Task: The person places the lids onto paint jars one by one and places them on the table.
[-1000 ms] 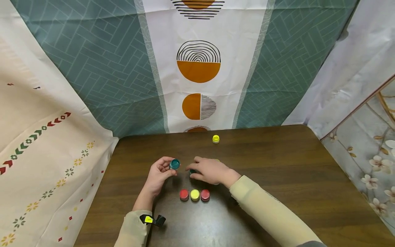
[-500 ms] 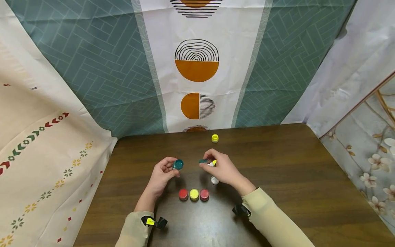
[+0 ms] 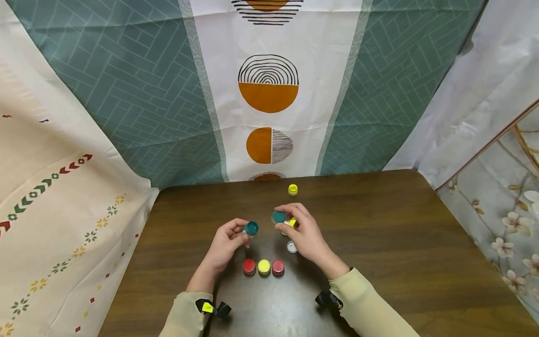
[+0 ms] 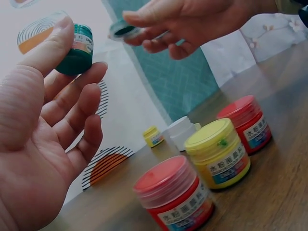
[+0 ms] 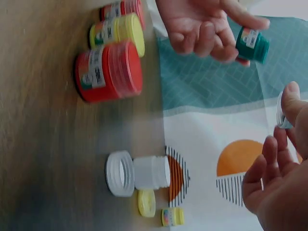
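Between the thumb and the fingers of the left hand [image 3: 223, 242], the green jar [image 3: 251, 228] is held by a narrow pinch, above the table [image 3: 379, 243]. By the right hand [image 3: 304, 229] the green lid [image 3: 278, 216] is pinched, also narrowly; jar and lid are kept apart, near each other. The jar is uncapped and tilted, with its mouth visible in the head view. Its body is coloured dark green, and the lid is bordered by a clear rim.

On the person's side of both grips, three capped jars are placed in a row: a red jar [image 3: 249, 267], a yellow jar [image 3: 264, 267] and a darker red jar [image 3: 278, 267]. Just beside the right grip, a white lid [image 3: 292, 247] is laid on the table. Beyond this grip, a small yellow jar [image 3: 292, 190] is seen.

The printed label of the green jar is shown by both wrist views, whereas it cannot be read from the head. In the right wrist view, the white jar [image 5: 150, 172] and a yellow lid [image 5: 147, 203] are clearly exposed; from the head they are partly covered by the right fingers.
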